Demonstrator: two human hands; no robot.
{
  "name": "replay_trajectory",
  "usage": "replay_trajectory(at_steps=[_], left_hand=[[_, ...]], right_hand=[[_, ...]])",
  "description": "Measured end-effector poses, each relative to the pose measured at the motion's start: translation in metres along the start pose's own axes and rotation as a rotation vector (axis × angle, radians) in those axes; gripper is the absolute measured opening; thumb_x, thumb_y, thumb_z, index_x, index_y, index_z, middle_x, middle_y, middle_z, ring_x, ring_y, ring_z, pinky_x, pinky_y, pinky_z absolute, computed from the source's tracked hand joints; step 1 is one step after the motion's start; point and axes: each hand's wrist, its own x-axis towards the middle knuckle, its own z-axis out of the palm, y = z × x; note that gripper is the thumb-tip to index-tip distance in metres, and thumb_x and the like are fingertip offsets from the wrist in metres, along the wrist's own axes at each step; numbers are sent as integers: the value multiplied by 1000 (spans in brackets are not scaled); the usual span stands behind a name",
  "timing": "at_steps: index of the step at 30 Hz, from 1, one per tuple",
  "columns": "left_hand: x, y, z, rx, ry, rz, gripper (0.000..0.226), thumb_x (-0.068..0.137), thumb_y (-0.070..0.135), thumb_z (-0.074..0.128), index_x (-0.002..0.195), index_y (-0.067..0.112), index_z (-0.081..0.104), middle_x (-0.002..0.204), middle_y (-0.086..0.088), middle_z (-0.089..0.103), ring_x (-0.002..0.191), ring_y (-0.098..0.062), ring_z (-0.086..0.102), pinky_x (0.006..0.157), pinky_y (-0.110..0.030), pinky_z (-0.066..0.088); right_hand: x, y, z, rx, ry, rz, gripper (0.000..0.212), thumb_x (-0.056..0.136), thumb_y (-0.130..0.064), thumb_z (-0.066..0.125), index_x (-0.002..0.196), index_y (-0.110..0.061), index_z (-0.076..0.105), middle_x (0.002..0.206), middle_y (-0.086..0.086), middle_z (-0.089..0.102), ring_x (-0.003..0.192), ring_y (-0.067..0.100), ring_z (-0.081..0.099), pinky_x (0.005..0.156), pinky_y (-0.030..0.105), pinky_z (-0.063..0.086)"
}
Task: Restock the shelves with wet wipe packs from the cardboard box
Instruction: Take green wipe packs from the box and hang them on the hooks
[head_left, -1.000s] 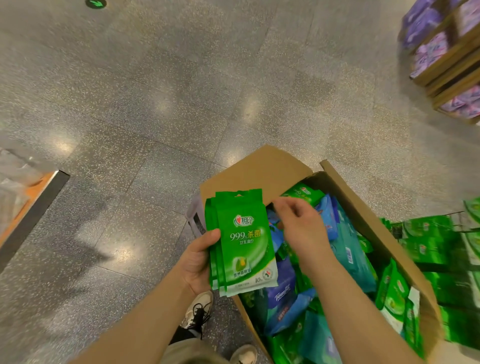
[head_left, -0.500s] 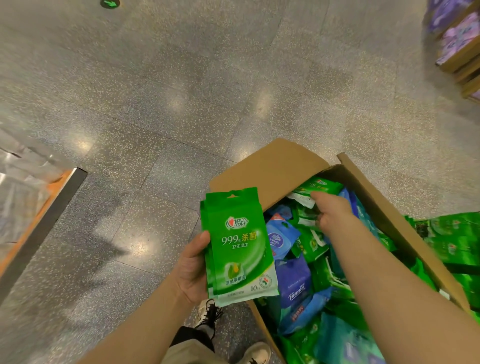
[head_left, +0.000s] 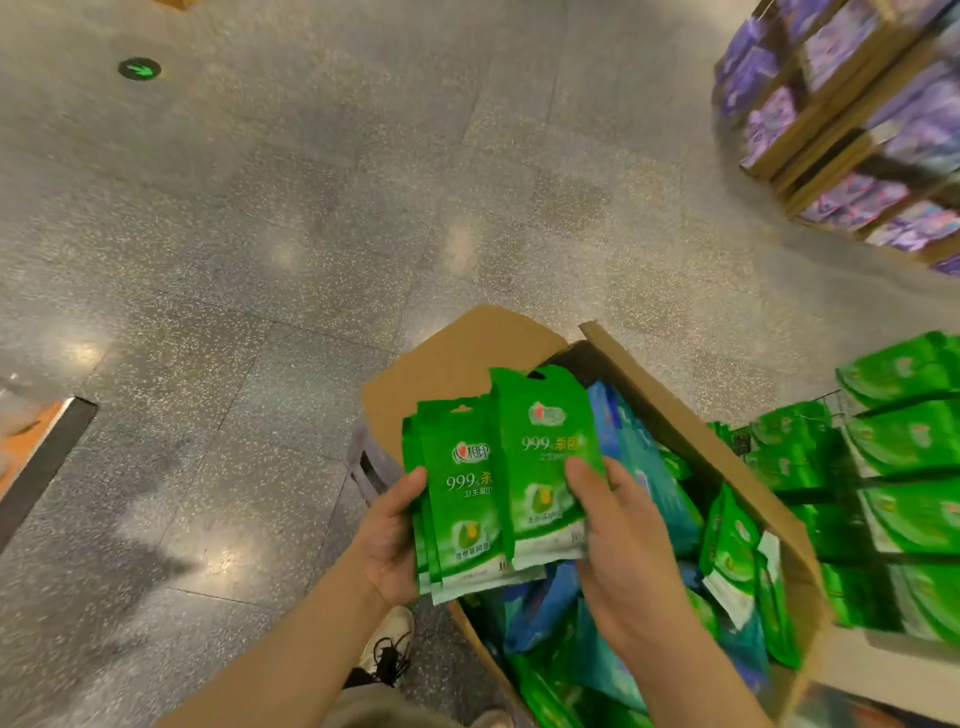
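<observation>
Green packs could slip and fan out, because the stack is thin, smooth and only pinched at its edges.
Left hand (head_left: 387, 540) has its grip curled round a stack of green packs (head_left: 462, 499); right hand (head_left: 618, 540) pinches one more green pack (head_left: 540, 457) against it, thumb on front. Both sit over the cardboard box (head_left: 691, 447), still full. Shelves (head_left: 883, 467) at right look blurry, maybe nearly stocked.

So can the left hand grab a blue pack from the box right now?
Probably not: the left hand already grips a stack of green packs, and those cover the blue packs in the cardboard box.
</observation>
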Motion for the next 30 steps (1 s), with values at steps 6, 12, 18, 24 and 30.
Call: replay_trajectory(at_steps=[6, 12, 18, 24, 30], left_hand=[[8, -14, 19, 49, 92, -71, 83, 50, 21, 104, 123, -2, 72, 130, -30, 65, 113, -46, 68, 90, -59, 58], [10, -15, 34, 173, 173, -106, 97, 44, 40, 104, 126, 0, 71, 136, -29, 62, 117, -43, 67, 92, -57, 58], [11, 3, 45, 468, 432, 71, 66, 81, 49, 65, 135, 11, 63, 125, -16, 72, 114, -34, 71, 94, -46, 57], [7, 19, 36, 426, 514, 104, 61, 77, 31, 83, 129, 5, 65, 118, -23, 73, 97, -38, 75, 82, -48, 63], [0, 31, 25, 273, 546, 82, 61, 64, 38, 89, 113, 3, 76, 111, -25, 75, 82, -35, 77, 67, -46, 64]], right_hand=[[-5, 9, -1, -105, -18, 31, 51, 76, -33, 86, 118, -21, 61, 115, 7, 75, 103, 30, 74, 98, 56, 55], [0, 13, -7, -158, -186, 153, 29, 98, -19, 66, 127, -19, 62, 114, 6, 77, 106, 28, 74, 101, 55, 54], [12, 23, 7, -316, -82, -8, 23, 97, -23, 67, 120, -29, 67, 109, -9, 78, 102, 13, 74, 101, 46, 55], [33, 37, 22, -298, -221, 59, 41, 94, -48, 67, 133, -40, 59, 123, -12, 72, 112, 9, 70, 101, 42, 54], [137, 42, -3, 151, 358, 339, 31, 97, -27, 69, 115, -5, 57, 120, 35, 55, 92, 35, 66, 68, 41, 59]])
